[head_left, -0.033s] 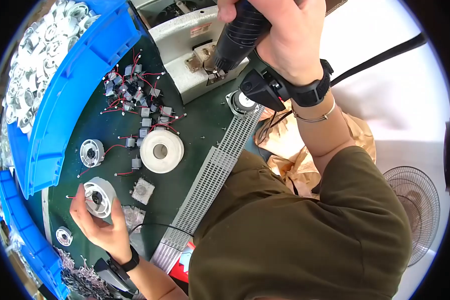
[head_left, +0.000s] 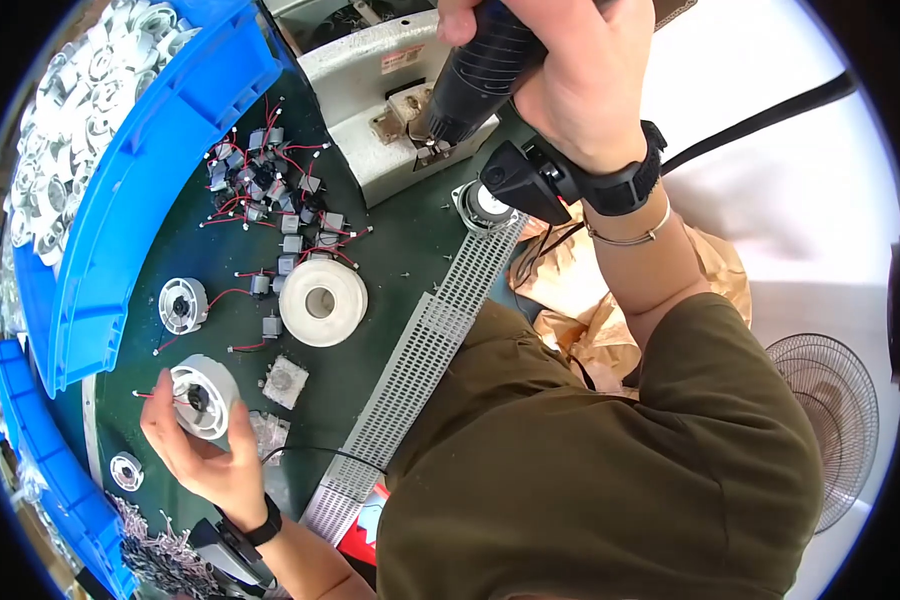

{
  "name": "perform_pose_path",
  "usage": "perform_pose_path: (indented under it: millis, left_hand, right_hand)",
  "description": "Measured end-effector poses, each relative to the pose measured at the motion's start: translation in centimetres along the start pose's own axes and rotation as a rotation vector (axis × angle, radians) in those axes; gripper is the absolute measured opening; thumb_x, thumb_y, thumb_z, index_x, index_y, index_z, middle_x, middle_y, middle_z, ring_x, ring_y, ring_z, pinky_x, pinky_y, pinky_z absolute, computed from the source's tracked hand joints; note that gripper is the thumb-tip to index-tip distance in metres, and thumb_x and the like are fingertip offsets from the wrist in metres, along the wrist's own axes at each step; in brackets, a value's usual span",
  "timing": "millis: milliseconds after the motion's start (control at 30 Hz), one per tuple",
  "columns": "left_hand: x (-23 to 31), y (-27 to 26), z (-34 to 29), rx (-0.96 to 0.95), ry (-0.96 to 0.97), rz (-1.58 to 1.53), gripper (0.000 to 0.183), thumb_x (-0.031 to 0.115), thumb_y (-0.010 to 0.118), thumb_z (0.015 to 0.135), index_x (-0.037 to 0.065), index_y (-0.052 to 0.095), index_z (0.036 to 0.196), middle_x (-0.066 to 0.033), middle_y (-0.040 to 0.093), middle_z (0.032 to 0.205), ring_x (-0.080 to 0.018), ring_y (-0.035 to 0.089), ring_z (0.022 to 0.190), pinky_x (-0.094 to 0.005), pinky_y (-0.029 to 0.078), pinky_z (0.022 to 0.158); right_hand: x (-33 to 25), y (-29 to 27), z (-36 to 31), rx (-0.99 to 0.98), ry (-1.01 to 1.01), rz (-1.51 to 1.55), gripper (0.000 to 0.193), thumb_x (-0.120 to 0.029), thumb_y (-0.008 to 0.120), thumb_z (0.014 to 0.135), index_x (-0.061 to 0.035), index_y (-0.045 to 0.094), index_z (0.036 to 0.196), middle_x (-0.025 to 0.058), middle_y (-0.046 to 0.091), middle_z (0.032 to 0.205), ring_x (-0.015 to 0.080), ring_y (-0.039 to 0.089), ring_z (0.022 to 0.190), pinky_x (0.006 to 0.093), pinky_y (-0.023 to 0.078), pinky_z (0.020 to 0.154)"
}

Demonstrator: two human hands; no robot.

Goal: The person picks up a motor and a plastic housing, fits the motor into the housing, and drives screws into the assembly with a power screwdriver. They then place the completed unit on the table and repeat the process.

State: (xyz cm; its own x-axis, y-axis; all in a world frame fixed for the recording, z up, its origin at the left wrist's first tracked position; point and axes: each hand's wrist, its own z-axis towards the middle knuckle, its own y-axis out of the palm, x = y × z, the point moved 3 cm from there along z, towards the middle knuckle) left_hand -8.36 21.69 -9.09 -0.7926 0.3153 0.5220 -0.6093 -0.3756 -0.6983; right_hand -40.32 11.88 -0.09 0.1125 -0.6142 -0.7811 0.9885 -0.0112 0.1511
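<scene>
My right hand [head_left: 580, 80] is wrapped round the black grip of an electric screwdriver [head_left: 475, 75]. Its lower end points down at the metal outlet of a pale grey box-like machine [head_left: 410, 80], probably a screw feeder. Whether the bit touches the outlet is hidden. Between the thumb and fingers of my left hand [head_left: 205, 455] is a white round plastic housing [head_left: 220, 385], with a dark part at its centre and a red wire at its left side. A similar white housing [head_left: 182, 306] lies just beyond it. To the right sits a white roll-shaped ring [head_left: 340, 315].
Small motors [head_left: 290, 222] with red wires lie heaped on the green mat [head_left: 400, 245]. A blue bin [head_left: 130, 200] of white plastic parts stands left. A perforated metal strip [head_left: 400, 380] edges the bench, with a round speaker-like part [head_left: 488, 205] at its far end.
My left hand and the white housing have shifted very slightly to the right. The screwdriver and my right hand stay almost where they were.
</scene>
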Motion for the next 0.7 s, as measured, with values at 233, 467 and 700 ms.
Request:
perform_pose_path:
  millis: [233,467,700]
  left_hand:
    - [5.3,2.7,0.2,-0.126,0.181,-0.020,0.064,0.010,0.076,0.055,0.003,0.057,0.115,-0.0135,0.049,0.102,-0.0298,0.053,0.089,-0.0386,0.046,0.076]
    - [6.2,5.9,0.1,-0.112,0.173,-0.075,0.061,0.007,0.078,0.057,0.002,0.057,0.114,-0.0123,0.048,0.099,-0.0263,0.054,0.083,-0.0346,0.049,0.066]
    - [6.6,7.1,0.3,-0.052,0.202,0.001,0.059,0.010,0.079,0.058,0.002,0.058,0.112,-0.0106,0.049,0.092,-0.0236,0.053,0.075,-0.0333,0.047,0.060]
  right_hand:
    - [0.6,0.2,0.0,0.031,-0.053,0.100,0.027,-0.003,0.065,0.079,0.0025,0.051,0.101,0.0060,0.055,0.081,0.0119,0.055,0.060,0.0235,0.045,0.054]
    - [1.2,-0.1,0.5,-0.023,-0.101,0.183,0.025,-0.001,0.064,0.078,0.0029,0.052,0.100,0.0064,0.056,0.080,0.0125,0.055,0.059,0.0239,0.045,0.053]
    - [1.1,0.1,-0.1,-0.018,-0.118,0.308,0.025,-0.001,0.064,0.078,0.0031,0.052,0.100,0.0062,0.056,0.079,0.0124,0.055,0.058,0.0243,0.045,0.052]
